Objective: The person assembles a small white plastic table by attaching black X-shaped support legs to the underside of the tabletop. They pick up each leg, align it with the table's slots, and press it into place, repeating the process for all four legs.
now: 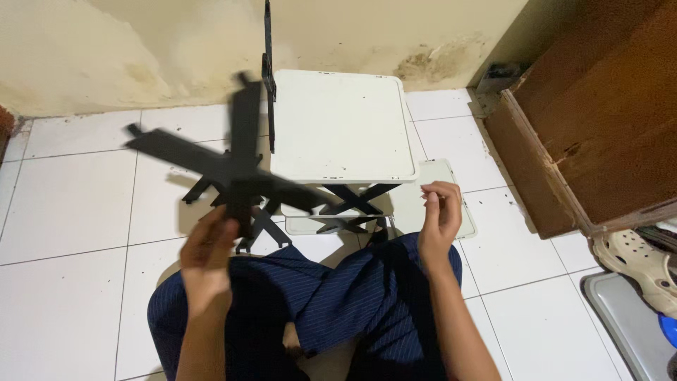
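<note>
Blurred black cross-brace [233, 169] (left hand [206, 257])

white tiled floor [63, 212]: small white table [338, 127], flat white panel [451, 204].

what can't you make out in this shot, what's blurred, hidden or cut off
Head view:
- Black cross-shaped plastic brace held by the left hand: motion blur hides its edges and slots.
- Right hand: whether its fingers pinch anything is too small to tell.
- Black crossed legs under the white square plastic panel: mostly covered by it.
- Beige perforated sandal: cut off by the right edge.
</note>
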